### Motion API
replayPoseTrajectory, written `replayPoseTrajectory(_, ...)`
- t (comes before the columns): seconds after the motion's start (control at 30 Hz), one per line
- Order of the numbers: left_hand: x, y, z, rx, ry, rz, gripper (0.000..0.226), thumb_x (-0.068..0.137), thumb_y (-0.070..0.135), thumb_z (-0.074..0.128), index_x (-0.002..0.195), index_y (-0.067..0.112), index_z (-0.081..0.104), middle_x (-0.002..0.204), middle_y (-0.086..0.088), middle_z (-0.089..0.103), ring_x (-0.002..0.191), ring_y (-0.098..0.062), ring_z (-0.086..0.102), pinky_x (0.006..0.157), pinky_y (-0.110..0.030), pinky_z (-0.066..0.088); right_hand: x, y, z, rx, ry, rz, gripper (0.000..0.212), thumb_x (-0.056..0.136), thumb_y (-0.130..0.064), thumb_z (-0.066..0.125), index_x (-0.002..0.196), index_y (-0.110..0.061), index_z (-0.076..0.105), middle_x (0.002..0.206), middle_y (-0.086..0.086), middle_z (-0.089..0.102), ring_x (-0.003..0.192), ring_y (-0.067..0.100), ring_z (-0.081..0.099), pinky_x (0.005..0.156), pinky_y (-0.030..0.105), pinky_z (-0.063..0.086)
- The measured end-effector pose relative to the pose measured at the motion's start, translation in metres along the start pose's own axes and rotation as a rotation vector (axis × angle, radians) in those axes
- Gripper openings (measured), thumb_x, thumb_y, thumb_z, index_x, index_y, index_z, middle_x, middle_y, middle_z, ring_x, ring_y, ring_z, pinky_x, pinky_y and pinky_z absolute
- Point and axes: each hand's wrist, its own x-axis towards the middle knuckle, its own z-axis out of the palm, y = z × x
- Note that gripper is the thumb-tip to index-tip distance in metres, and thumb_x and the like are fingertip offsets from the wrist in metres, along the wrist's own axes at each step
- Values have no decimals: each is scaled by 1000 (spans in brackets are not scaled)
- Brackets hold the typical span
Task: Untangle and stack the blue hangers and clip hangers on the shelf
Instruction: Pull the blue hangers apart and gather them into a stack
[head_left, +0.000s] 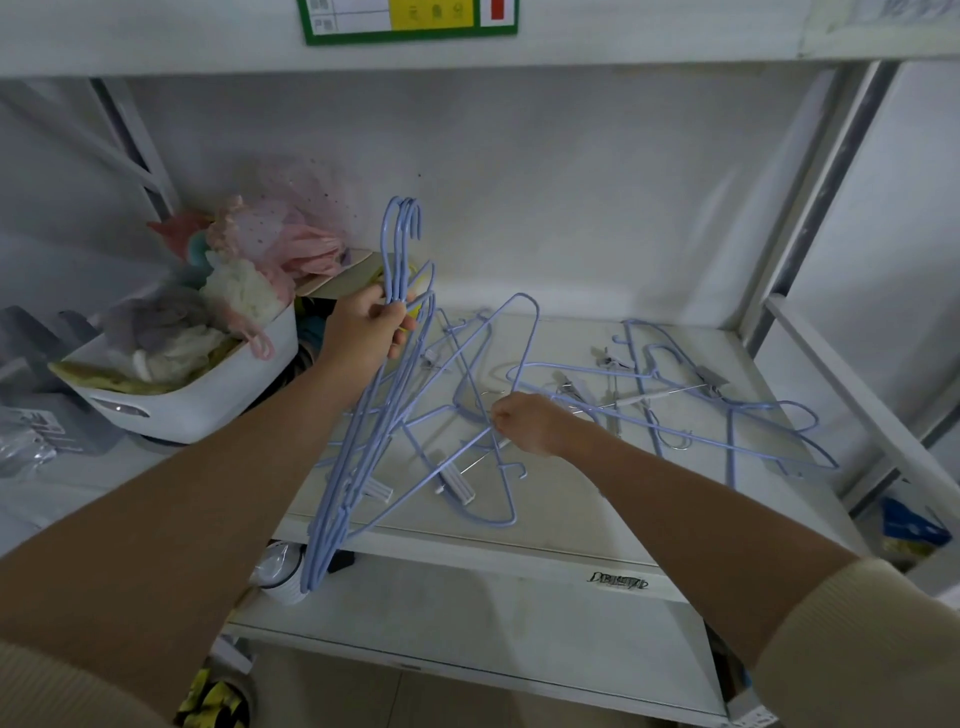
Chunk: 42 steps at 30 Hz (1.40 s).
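left hand (370, 326): grip curled round the necks of a bundle of blue hangers (363, 441), hooks up, lower ends hanging past the front edge of the shelf (571, 519). right hand (530, 422): grip pinching a wire of one blue hanger (498, 358) in the tangled pile (clip hangers (457, 486) mixed in) lying on the shelf. more hangers (727, 415) spread to the right. white basket (208, 395) of cloth items at left.

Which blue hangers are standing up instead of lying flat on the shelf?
The bunch of blue hangers gripped in the left hand: hooks point up together. The other hangers lie scattered flat on the shelf.
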Motion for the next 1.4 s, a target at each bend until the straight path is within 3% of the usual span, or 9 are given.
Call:
replayPoseTrajectory(0.1,2,-1,-3,5,4,0,21,96,5,42,104,11,61,72,-5,58,56,-13,44,44,-17,38,1,-1,0,-53,-22,-21,34,101,-7,33,124,0,56,118,17,52,108,29,52,91,32,41)
replayPoseTrajectory(0.27,4,4,-6,35,2,20,19,96,4,43,102,12,59,71,-4,58,56,-14,45,47,-21,40,-8,4,-30,-62,12,-32,21,98,-9,35,90,-9,54,98,6,43,77,19,44,49,17,33)
replayPoseTrajectory(0.47,4,19,2,69,-30,24,19,97,4,42,104,10,59,70,-4,57,47,-3,50,40,-14,41,-19,13,-75,-144,59,-3,20,89,-14,53,106,-13,41,93,11,56,88,32,55,72,35,42)
replayPoseTrajectory(0.63,0,31,15,10,-42,-7,17,97,3,42,102,4,58,70,-8,57,51,-13,53,40,-15,46,-32,9,-99,-629,172,-32,27,98,-24,45,120,-11,54,118,16,61,109,36,60,78,35,42)
replayPoseTrajectory(0.83,3,37,32,-2,-6,-62,17,96,2,44,99,2,60,66,-11,57,49,-19,56,38,-20,46,-47,2,-125,-1037,269,-60,32,103,-26,35,130,-27,52,117,5,66,110,27,60,96,40,37)
replayPoseTrajectory(0.93,3,37,36,45,28,-70,17,95,1,42,96,3,60,67,-11,58,50,-22,55,37,-21,48,-48,3,-133,-1089,260,12,31,101,-25,37,127,-31,53,117,1,66,113,25,58,102,43,30)
replayPoseTrajectory(1.1,-1,29,29,32,68,-115,17,93,2,45,94,8,60,70,-14,60,53,-22,59,56,-35,59,-58,12,-144,-1137,184,99,25,95,-9,42,105,-19,62,96,-4,67,83,18,59,82,34,35)
replayPoseTrajectory(1.3,-11,40,49,-23,-103,-110,16,93,1,47,100,4,61,72,-11,62,51,-15,64,47,-20,56,-55,-16,-144,-1202,220,-6,28,99,-19,46,72,-17,43,73,-4,56,70,16,50,94,38,36)
replayPoseTrajectory(1.4,-14,48,64,-3,-197,-84,18,93,0,46,101,3,62,74,-15,63,47,-11,65,49,-23,57,-53,-28,-144,-1224,326,-69,14,98,-26,49,88,-23,59,99,-2,70,101,23,58,103,45,30)
